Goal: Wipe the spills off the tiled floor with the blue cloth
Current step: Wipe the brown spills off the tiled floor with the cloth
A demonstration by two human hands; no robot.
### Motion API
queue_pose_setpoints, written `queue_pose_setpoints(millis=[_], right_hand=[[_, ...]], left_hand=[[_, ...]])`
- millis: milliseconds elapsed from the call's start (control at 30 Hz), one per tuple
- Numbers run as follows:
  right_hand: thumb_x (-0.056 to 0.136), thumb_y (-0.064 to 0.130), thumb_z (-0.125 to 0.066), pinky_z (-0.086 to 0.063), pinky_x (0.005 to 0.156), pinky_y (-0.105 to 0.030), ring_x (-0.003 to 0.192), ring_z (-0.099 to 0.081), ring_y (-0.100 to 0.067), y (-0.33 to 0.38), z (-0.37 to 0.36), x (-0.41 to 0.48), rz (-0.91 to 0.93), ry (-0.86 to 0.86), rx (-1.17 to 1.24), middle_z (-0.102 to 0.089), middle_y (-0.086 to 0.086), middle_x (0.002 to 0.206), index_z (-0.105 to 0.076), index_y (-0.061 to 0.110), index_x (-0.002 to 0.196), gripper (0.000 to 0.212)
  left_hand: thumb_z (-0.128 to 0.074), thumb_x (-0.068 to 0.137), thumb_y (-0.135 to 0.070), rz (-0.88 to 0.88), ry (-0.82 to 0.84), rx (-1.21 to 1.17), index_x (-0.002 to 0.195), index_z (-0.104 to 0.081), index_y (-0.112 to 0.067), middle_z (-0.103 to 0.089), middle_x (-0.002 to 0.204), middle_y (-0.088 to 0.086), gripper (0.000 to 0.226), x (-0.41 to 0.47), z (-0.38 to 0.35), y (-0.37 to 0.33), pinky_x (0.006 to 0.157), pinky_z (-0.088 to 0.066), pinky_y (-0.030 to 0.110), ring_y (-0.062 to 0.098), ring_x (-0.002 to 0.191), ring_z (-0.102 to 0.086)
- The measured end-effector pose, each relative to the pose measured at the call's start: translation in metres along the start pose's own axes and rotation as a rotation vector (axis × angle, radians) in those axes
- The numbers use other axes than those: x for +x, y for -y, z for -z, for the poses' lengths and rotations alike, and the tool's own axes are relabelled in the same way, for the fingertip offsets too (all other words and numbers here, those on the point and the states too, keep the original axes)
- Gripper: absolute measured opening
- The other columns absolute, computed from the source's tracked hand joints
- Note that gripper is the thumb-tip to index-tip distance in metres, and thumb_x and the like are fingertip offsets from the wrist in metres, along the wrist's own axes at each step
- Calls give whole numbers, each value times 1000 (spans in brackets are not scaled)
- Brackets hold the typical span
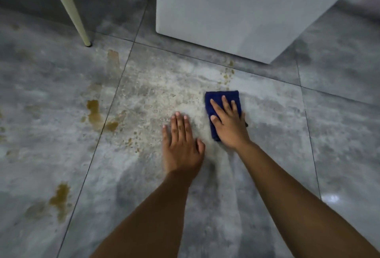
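Observation:
A folded dark blue cloth (216, 98) lies flat on the grey tiled floor (267, 155) near the middle of the view. My right hand (229, 123) presses down on it with fingers spread, covering its lower right part. My left hand (182, 142) rests flat on the bare tile just left of the cloth, holding nothing. Brown spills mark the floor: a puddle (94, 111) at the left, a streak (113, 56) above it, a patch (60, 196) at the lower left, and small drops (227, 72) just beyond the cloth. A speckled smear (156, 97) spreads left of the cloth.
A white cabinet or appliance (236, 11) stands on the floor right behind the cloth. A cream furniture leg (70, 9) slants down to the floor at the upper left. Dark grout lines cross the tiles.

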State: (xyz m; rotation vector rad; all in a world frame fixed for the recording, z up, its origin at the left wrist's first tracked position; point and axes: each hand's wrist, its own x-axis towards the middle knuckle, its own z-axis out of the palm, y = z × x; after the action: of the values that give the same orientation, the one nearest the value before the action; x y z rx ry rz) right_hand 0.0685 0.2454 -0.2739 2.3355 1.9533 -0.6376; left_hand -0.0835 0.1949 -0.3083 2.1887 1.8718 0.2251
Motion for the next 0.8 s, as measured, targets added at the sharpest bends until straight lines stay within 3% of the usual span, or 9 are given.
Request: queue_pose_setpoints(millis=[100, 300, 400, 567, 667, 800], right_hand=[[103, 42, -26, 4, 116, -52, 147, 10, -22, 4, 15, 47, 39, 27, 8, 7, 5, 161, -11, 40, 150, 50], [103, 41, -25, -3, 116, -54, 147, 5, -26, -31, 15, 29, -204, -75, 20, 3, 3, 161, -10, 39, 151, 50], [103, 40, -25, 1, 115, -54, 147, 7, -25, -10, 12, 36, -139, -74, 19, 4, 4, 161, -10, 40, 151, 50], [101, 47, -26, -1, 116, -56, 147, 5, -26, 8, 37, 127, -33, -25, 20, 4, 3, 161, -11, 39, 151, 53], [100, 51, -25, -2, 116, -55, 147, 5, -27, -17, 54, 154, -167, -63, 49, 5, 2, 161, -7, 39, 151, 56], [100, 51, -21, -2, 116, -56, 147, 3, -26, -52, 37, 89, -417, -185, 108, 3, 1, 162, -8, 37, 152, 55]], left_hand=[[-25, 91, -40, 10, -5, 6, 150, -13, -1, -7, 158, 18, 71, 1, -2, 2, 118, -4, 49, 27, 147, -2], [-33, 89, -39, 4, -3, -19, 149, -21, 0, -13, 157, 19, 72, -1, 0, 1, 117, -12, 51, 28, 147, -7], [-32, 90, -39, 10, 11, -4, 149, -21, 0, -13, 157, 19, 71, 1, 3, 0, 116, -12, 51, 28, 147, -6], [-32, 90, -40, 6, 15, 7, 148, -22, -1, -16, 157, 18, 71, -2, 2, -2, 115, -14, 50, 28, 147, -9], [-34, 89, -40, 8, 10, 15, 147, -24, -1, -18, 156, 18, 71, 3, 2, -1, 114, -15, 50, 28, 146, -12], [-33, 88, -39, 6, 13, 19, 147, -25, 0, -19, 156, 19, 71, 4, 2, 2, 115, -13, 50, 29, 146, -12]])
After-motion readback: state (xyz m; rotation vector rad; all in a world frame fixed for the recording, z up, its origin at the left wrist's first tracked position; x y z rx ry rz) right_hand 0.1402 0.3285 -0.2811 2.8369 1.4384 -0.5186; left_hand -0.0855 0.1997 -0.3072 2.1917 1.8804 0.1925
